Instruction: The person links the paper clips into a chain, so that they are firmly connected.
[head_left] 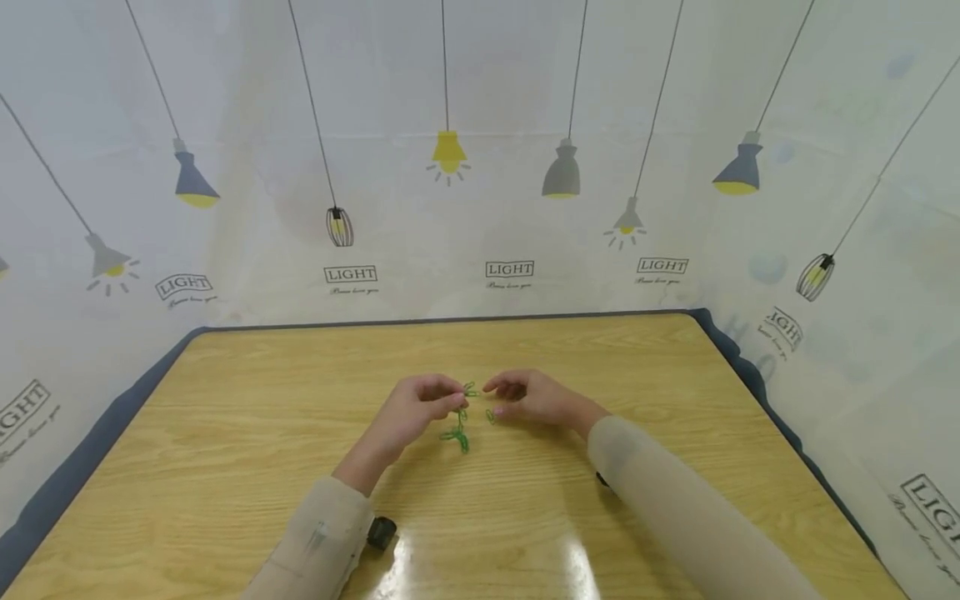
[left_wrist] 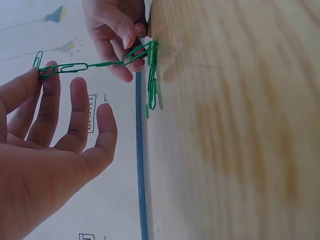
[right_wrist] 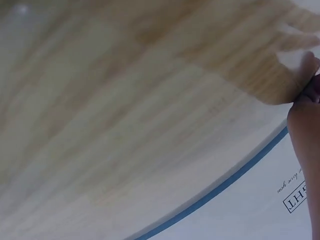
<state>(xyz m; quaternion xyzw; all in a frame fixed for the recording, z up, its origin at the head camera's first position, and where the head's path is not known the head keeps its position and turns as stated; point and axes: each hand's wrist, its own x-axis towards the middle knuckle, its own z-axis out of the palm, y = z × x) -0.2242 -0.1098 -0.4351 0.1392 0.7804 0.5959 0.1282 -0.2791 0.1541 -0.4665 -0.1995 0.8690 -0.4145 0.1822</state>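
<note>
A chain of linked green paper clips (left_wrist: 74, 67) hangs from my left hand (head_left: 405, 414), whose thumb and fingertip pinch its upper end. One paper clip (head_left: 470, 389) sticks out past those fingertips. The lower links (head_left: 456, 438) lie bunched on the wooden table below. To the right, my right hand (head_left: 538, 398) hovers low over the tabletop with loosely bent fingers, thumb and index finger apart. By its thumb tip is a single green paper clip (head_left: 491, 415); whether they touch is unclear. In the right wrist view the right hand (right_wrist: 306, 92) shows only partly, at the edge.
The wood-grain table (head_left: 247, 467) ends at a dark blue border in front of a white curtain (head_left: 405, 192) printed with lamps. Small black devices sit at both wrists, the left one (head_left: 381, 533) plainest. Window glare falls on the near table surface.
</note>
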